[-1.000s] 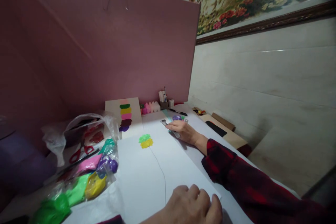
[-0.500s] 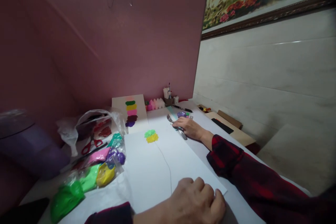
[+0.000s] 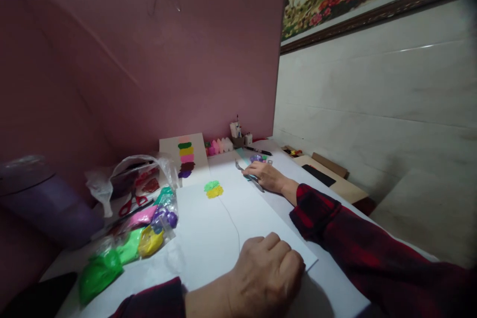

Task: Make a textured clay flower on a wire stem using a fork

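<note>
A sheet of white paper (image 3: pixel 208 238) lies in front of me, with a light green and a yellow clay patch (image 3: pixel 213 190) near its far end and a thin line running down from them. My left hand (image 3: pixel 266 271) is curled closed over the sheet's near part; its fingertips and palm are hidden. Beyond the sheet's right edge, my right hand (image 3: pixel 266 177) has its fingers closed on a silver fork-like utensil (image 3: pixel 257 185), which lies low by the table. Part of the utensil is covered by the fingers.
On the left are bags of coloured clay (image 3: pixel 100 273), red scissors (image 3: pixel 130 204) and a purple container (image 3: pixel 48 203). A colour-swatch card (image 3: pixel 197 159), a pen holder (image 3: pixel 237 139) and a black pen (image 3: pixel 258 151) sit at the back. Pink partition and tiled wall bound the table.
My left hand has lifted slightly and shifted left over the sheet. The right hand stays at the utensil. The whole view has shifted a little.
</note>
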`<state>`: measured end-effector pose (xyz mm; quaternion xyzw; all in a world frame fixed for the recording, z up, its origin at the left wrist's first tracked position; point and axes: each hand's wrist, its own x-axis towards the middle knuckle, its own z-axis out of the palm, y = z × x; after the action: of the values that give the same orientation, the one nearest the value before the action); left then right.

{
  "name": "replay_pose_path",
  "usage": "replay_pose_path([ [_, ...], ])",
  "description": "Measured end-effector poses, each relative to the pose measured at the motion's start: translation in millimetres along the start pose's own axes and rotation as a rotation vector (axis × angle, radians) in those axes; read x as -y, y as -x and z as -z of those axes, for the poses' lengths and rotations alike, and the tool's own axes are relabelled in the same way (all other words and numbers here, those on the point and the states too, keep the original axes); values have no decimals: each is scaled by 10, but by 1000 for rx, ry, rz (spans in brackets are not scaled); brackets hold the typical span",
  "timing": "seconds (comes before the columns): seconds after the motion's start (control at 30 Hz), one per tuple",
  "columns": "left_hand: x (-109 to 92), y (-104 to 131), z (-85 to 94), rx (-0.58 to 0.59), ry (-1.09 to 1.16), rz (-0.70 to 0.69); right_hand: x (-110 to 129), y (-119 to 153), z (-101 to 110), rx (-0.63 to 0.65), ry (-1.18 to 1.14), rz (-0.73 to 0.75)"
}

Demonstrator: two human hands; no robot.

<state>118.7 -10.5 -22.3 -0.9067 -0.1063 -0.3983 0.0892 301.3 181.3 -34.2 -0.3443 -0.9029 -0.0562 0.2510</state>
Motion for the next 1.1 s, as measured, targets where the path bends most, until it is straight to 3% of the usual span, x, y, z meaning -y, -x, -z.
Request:
replay_pose_path([
  [0.13,-7,-10,-4,-86,-66,61,18,2,6,-6,-1,-13],
  [0.3,60,-11,76,-49,-109,101,8,4,-9,-45,-21,-50],
  [0.47,242,16,102,-60,-171,167,-7,1,-28,-83,-33,-98],
  [0.63,477,35,165,32,-235,310,-8,3,-28,-88,-47,-115],
  [0.73,683,40,353,102,-341,544,-20,-4,-37,-91,-54,-117],
  [0.9,1078,121,903,254,-604,945,-28,-16,-47,-111,-55,-119],
  [1.1,1428,314,1459,557,-691,1188,-31,-15,-57,-147,-76,-109],
])
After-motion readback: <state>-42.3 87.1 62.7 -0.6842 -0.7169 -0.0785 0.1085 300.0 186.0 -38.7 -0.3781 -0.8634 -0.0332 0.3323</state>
